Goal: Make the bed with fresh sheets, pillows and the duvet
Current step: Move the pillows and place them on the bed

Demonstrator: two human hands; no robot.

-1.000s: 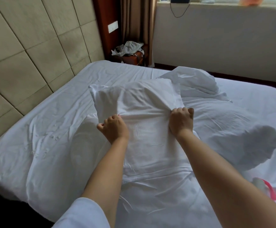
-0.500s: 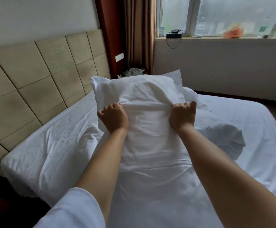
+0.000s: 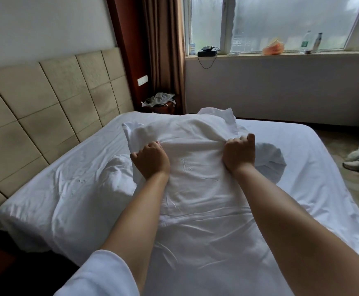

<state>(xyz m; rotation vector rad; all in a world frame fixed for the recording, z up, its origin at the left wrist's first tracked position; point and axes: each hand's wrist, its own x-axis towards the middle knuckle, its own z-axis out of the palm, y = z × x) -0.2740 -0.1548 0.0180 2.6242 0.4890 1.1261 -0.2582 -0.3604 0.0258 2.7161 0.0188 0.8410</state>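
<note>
1. Bedroom: tan padded headboard well left of the fingers, window with sill far beyond them, brown curtain in the corner.
2. Bed under a white sheet, rumpled left of the left fingers.
3. Pillow half inside a white pillowcase, raised over the mattress. Left hand and right hand both clenched on bunched case fabric, knuckles up, pillow bulging just beyond the fingertips.
4. A second white pillow lies just right of the right fingers, partly hidden by that hand and the held pillow.
5. Sill: black box with dangling cord, orange bag, two bottles; a green label on one, writing too small to read.
6. Bin beside the curtain, past the left fingers, stuffed with crumpled pale material.
7. Floor far right of the right fingers: a shoe, partly cut off.
</note>
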